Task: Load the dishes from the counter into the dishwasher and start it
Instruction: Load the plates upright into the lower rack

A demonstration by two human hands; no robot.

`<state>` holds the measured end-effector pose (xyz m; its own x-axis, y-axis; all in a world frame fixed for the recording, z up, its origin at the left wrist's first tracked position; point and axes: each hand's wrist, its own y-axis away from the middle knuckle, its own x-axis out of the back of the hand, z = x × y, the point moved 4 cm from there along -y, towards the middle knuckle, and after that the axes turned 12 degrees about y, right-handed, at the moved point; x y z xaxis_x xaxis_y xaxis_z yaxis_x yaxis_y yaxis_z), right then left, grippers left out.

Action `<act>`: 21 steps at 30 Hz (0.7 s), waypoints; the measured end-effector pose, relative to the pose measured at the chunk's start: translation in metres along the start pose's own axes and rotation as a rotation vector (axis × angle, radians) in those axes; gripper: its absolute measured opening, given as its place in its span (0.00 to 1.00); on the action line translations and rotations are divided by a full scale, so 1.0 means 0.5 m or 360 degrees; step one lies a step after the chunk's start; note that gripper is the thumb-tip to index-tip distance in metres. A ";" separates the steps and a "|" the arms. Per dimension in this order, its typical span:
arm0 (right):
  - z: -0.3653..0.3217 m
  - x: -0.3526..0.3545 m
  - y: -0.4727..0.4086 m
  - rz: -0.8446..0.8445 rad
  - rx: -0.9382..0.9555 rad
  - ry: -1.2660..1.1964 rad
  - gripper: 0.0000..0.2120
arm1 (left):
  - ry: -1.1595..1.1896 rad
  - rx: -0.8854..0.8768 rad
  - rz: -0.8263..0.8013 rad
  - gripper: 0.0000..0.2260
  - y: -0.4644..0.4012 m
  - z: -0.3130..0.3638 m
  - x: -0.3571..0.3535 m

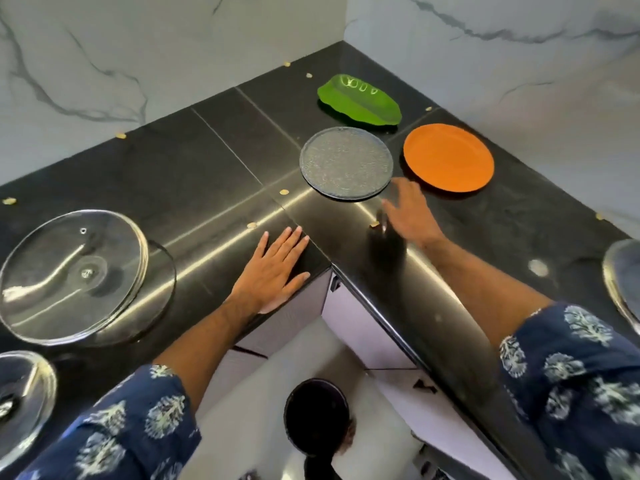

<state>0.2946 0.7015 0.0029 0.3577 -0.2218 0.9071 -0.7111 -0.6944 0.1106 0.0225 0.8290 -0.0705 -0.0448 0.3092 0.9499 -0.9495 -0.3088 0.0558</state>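
Head view of an L-shaped black surface [194,174] set into a corner of marble-patterned walls. The landmark is the grey speckled plate [346,163], which lies flat on the surface near the inner corner. Just behind it, toward the wall, lies a green leaf-shaped dish [360,105]; just to its right, apart from it, lies an orange plate [449,157]. The right hand [408,211] (blurred) hovers with fingers spread and extended at the near right edge of the grey plate, gripping nothing; whether the fingertips touch the rim cannot be told. The left hand [273,271] rests flat, palm down and fingers straight, on the surface edge in front and to the left of the grey plate, also holding nothing. Well to the left of the grey plate sit clear glass plates [74,275], apparently stacked, with another glass dish [24,400] nearer the viewer at the frame edge. Far to the right of the grey plate a further glass dish [623,278] is cut by the frame. Small tan scraps [284,192] dot the surface. Both forearms emerge from blue printed sleeves [581,372].
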 end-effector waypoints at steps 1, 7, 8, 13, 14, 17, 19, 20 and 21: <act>0.003 -0.001 -0.031 -0.0008 -0.0088 -0.0098 0.25 | 0.0025 -0.0006 0.0007 0.31 0.001 -0.001 0.002; 0.025 -0.053 -0.153 0.0117 -0.0595 -0.0274 0.28 | 0.0171 0.0018 0.0052 0.27 0.001 -0.003 0.008; 0.027 -0.059 -0.158 0.0154 -0.0640 -0.0269 0.26 | 0.0186 0.0017 0.0061 0.27 0.001 -0.003 0.009; 0.028 -0.064 -0.178 0.0088 -0.0843 -0.0243 0.26 | 0.0213 0.0022 0.0084 0.26 0.000 -0.004 0.010; 0.026 -0.059 -0.183 0.0041 -0.0883 -0.0282 0.28 | 0.0221 0.0023 0.0080 0.26 0.000 -0.005 0.010; 0.028 -0.055 -0.200 -0.0111 -0.0949 -0.0320 0.30 | 0.0226 0.0027 0.0061 0.26 -0.001 -0.006 0.008; 0.026 -0.050 -0.198 -0.0132 -0.0983 -0.0324 0.30 | 0.0221 0.0032 0.0059 0.26 0.000 -0.007 0.007; 0.021 -0.046 -0.194 -0.0139 -0.0988 -0.0315 0.29 | 0.0214 0.0030 0.0056 0.26 -0.001 -0.007 0.006; 0.017 -0.043 -0.192 -0.0153 -0.0986 -0.0330 0.28 | 0.0205 0.0029 0.0049 0.26 -0.001 -0.008 0.005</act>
<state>0.3603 0.7672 -0.0307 0.5019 -0.3488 0.7915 -0.8649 -0.2087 0.4565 0.0216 0.8334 -0.0692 -0.1145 0.4119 0.9040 -0.9412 -0.3360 0.0339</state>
